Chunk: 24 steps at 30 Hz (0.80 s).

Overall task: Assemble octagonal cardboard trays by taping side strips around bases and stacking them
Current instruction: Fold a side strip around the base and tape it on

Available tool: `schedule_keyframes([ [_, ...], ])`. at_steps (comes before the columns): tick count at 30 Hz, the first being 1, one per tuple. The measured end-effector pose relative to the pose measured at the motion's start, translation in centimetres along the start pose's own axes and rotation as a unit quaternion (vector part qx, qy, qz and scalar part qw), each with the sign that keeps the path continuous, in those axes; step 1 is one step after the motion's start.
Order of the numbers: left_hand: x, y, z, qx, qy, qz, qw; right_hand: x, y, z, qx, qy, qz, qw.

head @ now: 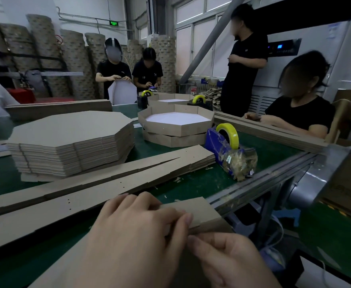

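A cardboard side strip (pixel 201 210) is gripped at its near edge by left hand (pixel 137 223) and right hand (pixel 230 260), over the green tabletop (pixel 201 183).

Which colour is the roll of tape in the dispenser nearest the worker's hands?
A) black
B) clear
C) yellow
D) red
C: the tape roll sitting in the blue dispenser, just right of the two stacked trays, is bright yellow.
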<state>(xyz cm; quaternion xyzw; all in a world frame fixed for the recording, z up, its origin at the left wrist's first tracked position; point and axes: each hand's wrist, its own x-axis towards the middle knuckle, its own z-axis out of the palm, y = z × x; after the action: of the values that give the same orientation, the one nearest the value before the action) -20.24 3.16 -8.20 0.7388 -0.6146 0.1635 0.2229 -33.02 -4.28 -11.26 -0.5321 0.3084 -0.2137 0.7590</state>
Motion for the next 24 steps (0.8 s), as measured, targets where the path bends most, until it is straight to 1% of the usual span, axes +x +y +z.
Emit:
schedule_keyframes([
  [2, 0.1, 0.5, 0.6, 0.015, 0.034, -0.007, 0.999, -0.2, -0.3, 0.0, 0.027, -0.012, 0.008, 1.000],
  [5, 0.2, 0.4, 0.9, 0.013, 0.026, 0.000, 1.000, 0.0, -0.4, -0.7, 0.023, -0.018, 0.016, 0.999],
  [9, 0.3, -0.1, 1.0, 0.030, 0.030, 0.020, 0.999, 0.4, -0.6, -1.1, -0.108, -0.019, 0.035, 0.993],
  [11, 0.2, -0.5, 1.0, 0.025, 0.029, 0.031, 0.999, 0.7, 0.0, -1.6, -0.135, 0.030, 0.020, 0.990],
  [12, 0.1, -0.6, 1.0, 0.025, 0.023, 0.041, 0.999, 0.9, 0.1, -1.8, -0.141, 0.082, -0.011, 0.987],
  [13, 0.0, -0.7, 0.9, 0.029, 0.010, 0.050, 0.998, 1.0, 0.5, -2.2, -0.135, 0.145, -0.067, 0.978],
  [14, -0.1, -0.8, 1.0, 0.040, -0.001, 0.060, 0.997, 1.1, 0.7, -2.4, -0.114, 0.209, -0.138, 0.961],
  [15, -0.2, -0.9, 1.1, 0.049, -0.006, 0.067, 0.997, 1.3, 0.9, -2.7, -0.108, 0.259, -0.211, 0.936],
  [16, -0.3, -0.9, 1.1, 0.053, -0.010, 0.068, 0.996, 1.5, 1.0, -2.9, -0.133, 0.289, -0.273, 0.908],
  [17, -0.4, -1.0, 1.1, 0.056, -0.017, 0.065, 0.996, 1.7, 1.2, -3.1, -0.183, 0.287, -0.310, 0.888],
  [19, -0.6, -1.2, 1.1, 0.072, -0.030, 0.066, 0.995, 2.3, 1.6, -3.2, -0.272, 0.242, -0.323, 0.874],
  [21, -0.8, -1.4, 1.2, 0.098, -0.036, 0.066, 0.992, 2.8, 2.2, -3.3, -0.291, 0.228, -0.343, 0.863],
  [24, -0.9, -1.9, 0.9, 0.121, -0.037, 0.067, 0.990, 3.1, 2.8, -3.2, -0.299, 0.255, -0.391, 0.832],
])
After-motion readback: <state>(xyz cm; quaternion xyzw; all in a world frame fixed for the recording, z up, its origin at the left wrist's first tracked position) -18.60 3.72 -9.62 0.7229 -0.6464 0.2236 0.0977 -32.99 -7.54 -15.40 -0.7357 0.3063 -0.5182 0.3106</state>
